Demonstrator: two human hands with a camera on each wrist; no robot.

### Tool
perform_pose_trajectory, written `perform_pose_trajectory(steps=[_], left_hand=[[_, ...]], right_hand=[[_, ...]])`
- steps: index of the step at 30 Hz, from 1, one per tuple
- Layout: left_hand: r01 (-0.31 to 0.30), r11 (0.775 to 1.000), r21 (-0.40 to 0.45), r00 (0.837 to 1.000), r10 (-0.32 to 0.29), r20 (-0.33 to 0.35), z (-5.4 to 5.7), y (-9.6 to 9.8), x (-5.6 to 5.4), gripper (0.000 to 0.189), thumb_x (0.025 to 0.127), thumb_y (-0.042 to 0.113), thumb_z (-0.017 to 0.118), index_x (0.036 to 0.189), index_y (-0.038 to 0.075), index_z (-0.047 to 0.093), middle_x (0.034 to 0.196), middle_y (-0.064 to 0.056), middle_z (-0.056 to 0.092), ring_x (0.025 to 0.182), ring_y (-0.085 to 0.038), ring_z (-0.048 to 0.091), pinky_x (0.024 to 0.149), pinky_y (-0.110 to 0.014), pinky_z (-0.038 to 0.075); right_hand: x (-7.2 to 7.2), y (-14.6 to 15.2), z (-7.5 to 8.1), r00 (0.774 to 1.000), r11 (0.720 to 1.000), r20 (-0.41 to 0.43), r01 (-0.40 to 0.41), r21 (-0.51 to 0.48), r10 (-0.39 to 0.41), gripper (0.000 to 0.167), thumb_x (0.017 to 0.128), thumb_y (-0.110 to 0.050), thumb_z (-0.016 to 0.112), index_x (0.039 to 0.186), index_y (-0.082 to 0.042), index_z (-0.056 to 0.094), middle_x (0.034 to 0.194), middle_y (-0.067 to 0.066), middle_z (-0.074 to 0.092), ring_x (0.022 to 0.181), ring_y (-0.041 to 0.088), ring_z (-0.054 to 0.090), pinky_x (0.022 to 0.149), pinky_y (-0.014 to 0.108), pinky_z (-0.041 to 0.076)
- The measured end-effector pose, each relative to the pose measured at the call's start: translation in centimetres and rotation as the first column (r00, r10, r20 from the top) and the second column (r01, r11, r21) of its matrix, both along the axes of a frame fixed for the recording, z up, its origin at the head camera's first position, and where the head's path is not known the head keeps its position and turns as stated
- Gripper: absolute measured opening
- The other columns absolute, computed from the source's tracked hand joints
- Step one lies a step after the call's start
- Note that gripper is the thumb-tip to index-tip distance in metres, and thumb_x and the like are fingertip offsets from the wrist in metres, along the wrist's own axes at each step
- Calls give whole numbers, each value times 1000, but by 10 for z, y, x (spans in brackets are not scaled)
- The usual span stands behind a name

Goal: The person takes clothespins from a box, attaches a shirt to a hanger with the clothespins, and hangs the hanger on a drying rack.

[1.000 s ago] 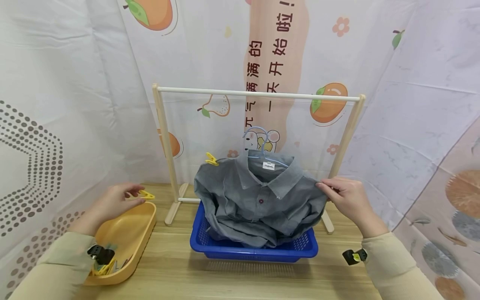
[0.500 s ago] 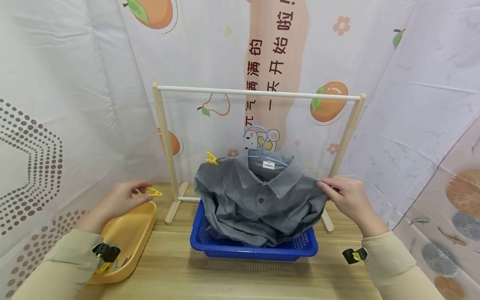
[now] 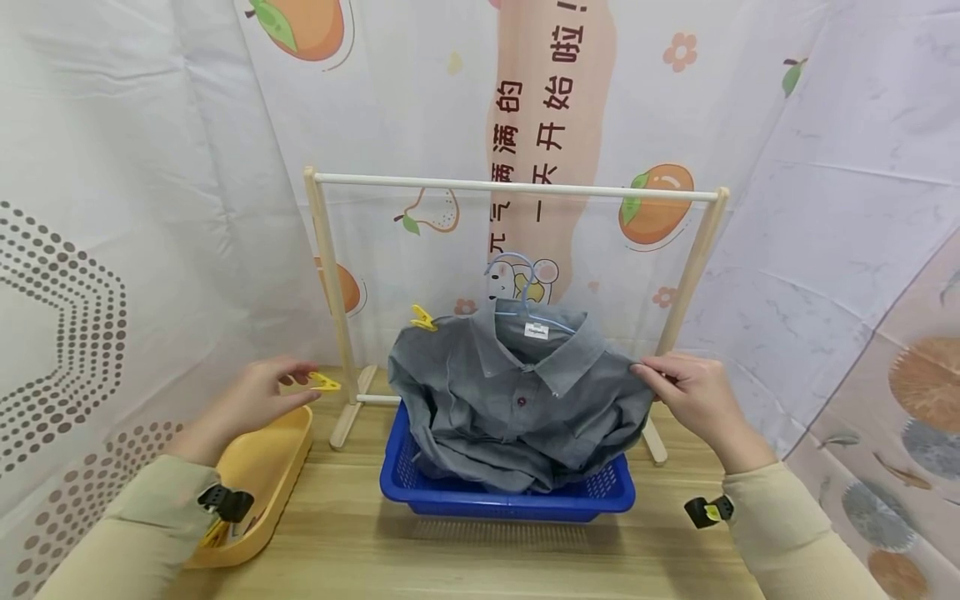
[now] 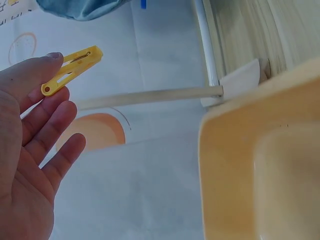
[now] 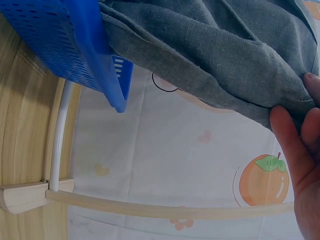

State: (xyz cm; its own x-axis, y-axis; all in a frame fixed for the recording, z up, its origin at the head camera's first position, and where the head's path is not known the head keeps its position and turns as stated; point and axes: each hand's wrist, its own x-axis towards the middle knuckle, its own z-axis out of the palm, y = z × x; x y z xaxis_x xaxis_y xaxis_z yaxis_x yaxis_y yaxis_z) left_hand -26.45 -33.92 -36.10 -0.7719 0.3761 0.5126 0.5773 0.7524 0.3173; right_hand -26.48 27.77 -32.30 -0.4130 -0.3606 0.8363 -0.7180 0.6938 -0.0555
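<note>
A grey collared shirt (image 3: 517, 408) hangs over a light blue hanger (image 3: 527, 283) and slumps into a blue basket (image 3: 510, 507). My right hand (image 3: 690, 400) pinches the shirt's shoulder at the right; in the right wrist view, thumb and fingers (image 5: 292, 145) hold the cloth edge. Over the yellow bin, my left hand (image 3: 262, 396) pinches a yellow clothespin (image 4: 72, 70) between thumb and forefinger, the other fingers loosely bent. A second yellow clothespin (image 3: 423, 318) is clipped on the shirt's left shoulder.
A wooden rack with a white rail (image 3: 517, 187) stands behind the basket. At the left, a yellow bin (image 3: 296, 467) holds several clothespins (image 3: 216, 532). Printed curtains (image 3: 420, 100) hang behind and along both sides of the wooden table (image 3: 337, 533).
My left hand has moved right and slightly up with the yellow clothespin, away from the bin's far left toward the rack. My right hand and the shirt have stayed put.
</note>
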Motion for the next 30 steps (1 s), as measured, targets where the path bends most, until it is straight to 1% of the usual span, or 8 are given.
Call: perform_pose_trajectory(steps=[3, 8, 11, 14, 18, 22, 25, 30], left_hand=[[4, 1000, -7, 1000, -4, 12, 1, 5, -1, 28, 92, 13, 77, 118, 4, 72, 102, -5, 71, 91, -24, 65, 80, -52, 55], [21, 1000, -12, 1000, -21, -4, 3, 13, -2, 28, 92, 12, 78, 118, 4, 73, 102, -5, 71, 90, -24, 66, 78, -50, 55], [29, 1000, -12, 1000, -29, -1, 6, 18, -3, 29, 92, 13, 78, 119, 4, 73, 104, -6, 71, 91, -24, 66, 78, -49, 55], [33, 999, -14, 999, -33, 8, 8, 22, -3, 29, 92, 14, 78, 119, 4, 72, 104, -8, 71, 92, -25, 66, 78, -50, 55], [40, 999, -20, 999, -40, 1, 10, 26, -4, 28, 92, 15, 78, 118, 6, 72, 103, -6, 71, 92, -27, 67, 79, -50, 55], [46, 999, -21, 999, -46, -3, 12, 30, -4, 28, 92, 15, 78, 118, 7, 72, 103, -4, 71, 92, -26, 67, 78, -47, 54], [50, 999, -19, 999, -50, -7, 12, 32, -6, 27, 91, 14, 79, 117, 6, 72, 101, -3, 71, 91, -25, 67, 75, -46, 54], [65, 998, -11, 997, -66, -38, 14, 37, -6, 27, 89, 12, 81, 114, 7, 73, 100, -4, 71, 89, -24, 66, 71, -42, 54]], right_hand=[[0, 0, 0, 1000, 1000, -1, -4, -2, 4, 16, 77, -1, 85, 85, -16, 83, 68, -13, 68, 54, -5, 56, 51, 16, 46], [0, 0, 0, 1000, 1000, 5, -12, -7, 12, 1, 86, -13, 82, 86, -11, 82, 69, -13, 69, 54, -4, 56, 51, 16, 47], [0, 0, 0, 1000, 1000, 6, -14, -6, 14, 8, 89, -18, 81, 86, -10, 82, 69, -13, 68, 55, -4, 56, 51, 16, 47], [0, 0, 1, 1000, 1000, 3, -11, -4, 11, 1, 85, -11, 83, 86, -12, 82, 68, -13, 68, 55, -4, 56, 51, 16, 46], [0, -1, 1, 1000, 1000, 0, -5, 2, 5, 17, 78, -1, 84, 86, -16, 82, 68, -14, 68, 55, -4, 56, 51, 16, 46], [0, -1, 1, 1000, 1000, 4, -3, 5, 3, 18, 77, 0, 84, 85, -16, 82, 68, -14, 68, 55, -4, 56, 51, 16, 46], [0, -1, 1, 1000, 1000, 10, -1, 5, 1, 14, 80, -3, 84, 85, -15, 82, 69, -13, 68, 55, -4, 56, 51, 16, 47], [0, -1, 1, 1000, 1000, 10, 8, 5, -8, 13, 79, -3, 85, 86, -14, 83, 69, -11, 69, 54, -4, 56, 51, 17, 46]])
